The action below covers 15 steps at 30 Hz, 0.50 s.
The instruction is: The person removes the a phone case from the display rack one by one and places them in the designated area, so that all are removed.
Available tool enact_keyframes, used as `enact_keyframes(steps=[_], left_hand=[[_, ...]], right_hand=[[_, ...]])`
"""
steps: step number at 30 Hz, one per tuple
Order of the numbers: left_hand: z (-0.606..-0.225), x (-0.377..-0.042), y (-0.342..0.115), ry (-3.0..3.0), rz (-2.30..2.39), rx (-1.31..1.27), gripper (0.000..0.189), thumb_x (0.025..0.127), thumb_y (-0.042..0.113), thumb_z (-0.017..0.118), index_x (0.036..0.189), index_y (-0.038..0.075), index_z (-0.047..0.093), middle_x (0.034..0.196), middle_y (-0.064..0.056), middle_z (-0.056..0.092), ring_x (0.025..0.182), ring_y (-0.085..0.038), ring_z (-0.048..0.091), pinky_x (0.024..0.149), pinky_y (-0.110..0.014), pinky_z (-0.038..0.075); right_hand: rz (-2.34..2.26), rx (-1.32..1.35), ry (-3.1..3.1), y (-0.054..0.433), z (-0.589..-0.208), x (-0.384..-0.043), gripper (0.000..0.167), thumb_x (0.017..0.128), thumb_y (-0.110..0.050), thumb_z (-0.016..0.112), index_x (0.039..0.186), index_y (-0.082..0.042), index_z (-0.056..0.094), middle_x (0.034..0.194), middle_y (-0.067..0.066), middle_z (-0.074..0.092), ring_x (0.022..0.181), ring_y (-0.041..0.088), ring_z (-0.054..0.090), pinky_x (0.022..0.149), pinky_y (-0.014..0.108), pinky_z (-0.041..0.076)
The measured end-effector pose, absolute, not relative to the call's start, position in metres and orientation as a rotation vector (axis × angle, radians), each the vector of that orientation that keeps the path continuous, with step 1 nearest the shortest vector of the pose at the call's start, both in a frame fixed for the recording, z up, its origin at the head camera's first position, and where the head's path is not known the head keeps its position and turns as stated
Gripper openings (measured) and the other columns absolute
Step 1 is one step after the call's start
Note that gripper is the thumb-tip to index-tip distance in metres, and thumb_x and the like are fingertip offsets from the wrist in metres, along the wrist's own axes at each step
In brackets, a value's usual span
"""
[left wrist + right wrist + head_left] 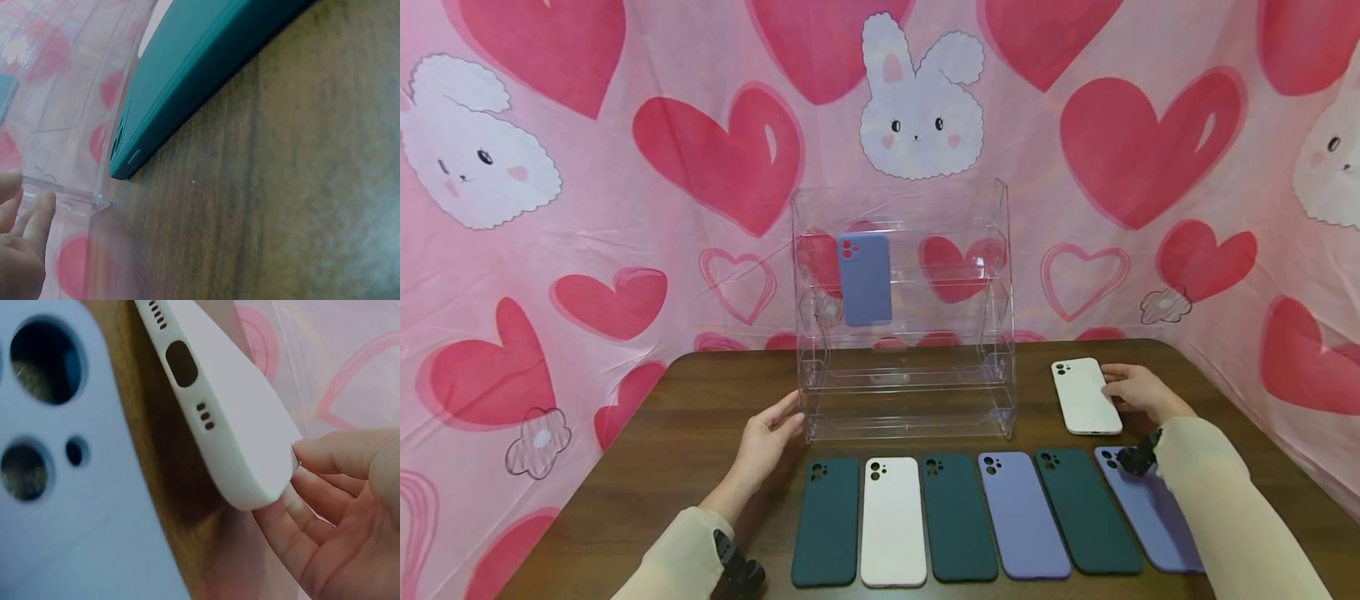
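At the right of the table, my right hand (1138, 392) pinches a white phone case (1086, 396) by its right long edge. The right wrist view shows the thumb above that case (231, 394) and fingers below it, its port cutout facing the camera. My left hand (763, 442) touches the lower left edge of a clear tiered display stand (910, 429), its fingers fairly straight. In the left wrist view, fingertips of this hand (25, 237) meet the stand's corner (94, 201). A blue phone case (867, 279) stands upright on an upper tier, left of the middle.
Along the table's front lies a row of phone cases: dark green (825, 521), white (893, 521), green (958, 517), purple (1024, 515), green (1088, 510) and purple (1157, 517), the last partly under my right sleeve. A pink curtain (700, 67) hangs behind the wooden table (647, 467).
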<state>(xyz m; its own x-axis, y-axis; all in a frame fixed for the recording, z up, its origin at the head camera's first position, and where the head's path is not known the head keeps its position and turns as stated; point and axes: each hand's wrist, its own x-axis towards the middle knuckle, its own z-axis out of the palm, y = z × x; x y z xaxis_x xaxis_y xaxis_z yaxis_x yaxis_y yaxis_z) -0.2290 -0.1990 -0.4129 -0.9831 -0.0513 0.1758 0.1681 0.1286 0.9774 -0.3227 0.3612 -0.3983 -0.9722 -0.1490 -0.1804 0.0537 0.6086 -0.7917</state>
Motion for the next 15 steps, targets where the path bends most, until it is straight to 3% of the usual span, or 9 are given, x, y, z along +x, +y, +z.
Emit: enact_keyframes(steps=[4, 11, 15], left_hand=[[-0.4133, -0.2289, -0.1993, -2.218, -1.977, -0.127, 0.043, 0.090, -0.003, 0.055, 0.132, -0.002, 0.047, 0.130, -0.019, 0.049, 0.113, -0.033, 0.050, 0.081, -0.028, 0.051], [-0.4137, -0.2293, -0.1990, -2.225, -1.967, -0.128, 0.043, 0.090, -0.002, 0.055, 0.132, -0.001, 0.048, 0.130, -0.019, 0.049, 0.112, -0.034, 0.051, 0.081, -0.028, 0.051], [-0.4137, -0.2289, -0.1991, -2.224, -1.966, -0.125, 0.043, 0.090, -0.002, 0.055, 0.132, -0.001, 0.048, 0.130, -0.018, 0.049, 0.112, -0.033, 0.052, 0.081, -0.028, 0.051]], right_hand=[[-1.270, -0.075, 2.606, 0.3606, -0.4007, -0.3234, 0.056, 0.092, -0.001, 0.046, 0.135, 0.020, 0.016, 0.133, 0.042, 0.025, 0.109, 0.041, 0.047, 0.083, 0.047, 0.049], [-1.291, -0.142, 2.517, 0.3569, -0.4019, -0.3229, 0.054, 0.093, 0.005, 0.036, 0.137, 0.017, 0.008, 0.138, 0.040, 0.016, 0.123, 0.053, 0.024, 0.090, 0.054, 0.042], [-1.309, -0.143, 2.509, 0.3556, -0.4018, -0.3222, 0.054, 0.092, 0.006, 0.035, 0.138, 0.017, 0.007, 0.138, 0.040, 0.016, 0.123, 0.054, 0.024, 0.090, 0.054, 0.043]])
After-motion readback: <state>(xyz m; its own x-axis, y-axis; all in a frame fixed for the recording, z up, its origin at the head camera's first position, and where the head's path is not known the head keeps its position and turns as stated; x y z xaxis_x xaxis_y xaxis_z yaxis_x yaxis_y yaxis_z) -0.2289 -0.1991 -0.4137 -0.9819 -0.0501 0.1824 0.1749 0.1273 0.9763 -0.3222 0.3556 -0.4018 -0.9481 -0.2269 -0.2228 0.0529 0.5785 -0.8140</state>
